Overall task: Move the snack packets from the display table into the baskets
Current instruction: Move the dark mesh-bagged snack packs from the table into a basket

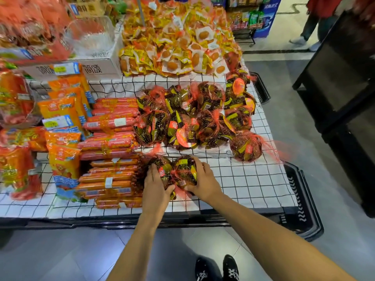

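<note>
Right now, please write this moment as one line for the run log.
left hand: gripping net bag | right hand: gripping second net bag | place: checked tablecloth | baskets: unseen

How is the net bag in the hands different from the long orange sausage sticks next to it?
The net bag is round and lumpy; the sausage sticks are long and straight. The bag looks dark brown and yellow under red mesh; the sticks are plain orange-red. The left hand and right hand grip the bag; the sticks lie stacked, unheld. Both rest on the checked cloth.
</note>
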